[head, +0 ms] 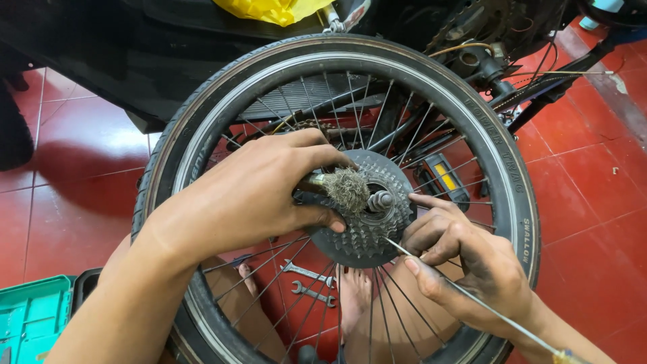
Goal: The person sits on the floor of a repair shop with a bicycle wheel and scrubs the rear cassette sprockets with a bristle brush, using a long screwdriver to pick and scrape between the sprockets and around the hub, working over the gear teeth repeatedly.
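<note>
A bicycle wheel (512, 195) with a black tyre and silver spokes lies tilted over my lap. At its hub sits a greasy toothed sprocket cluster (357, 239). My left hand (249, 195) grips a small wire brush (345, 187) whose frayed bristles press on the sprockets beside the axle end (379, 200). My right hand (465, 259) rests on the right side of the cluster and pinches a thin metal rod (485, 307) whose tip touches the teeth. My bare feet show through the spokes below.
Two small spanners (309, 283) lie on the red tiled floor (593, 202) under the wheel. A teal tool tray (30, 317) sits at bottom left. A bicycle frame with pedal (441, 176) and chainring (472, 23) lies behind, next to a yellow cloth (269, 10).
</note>
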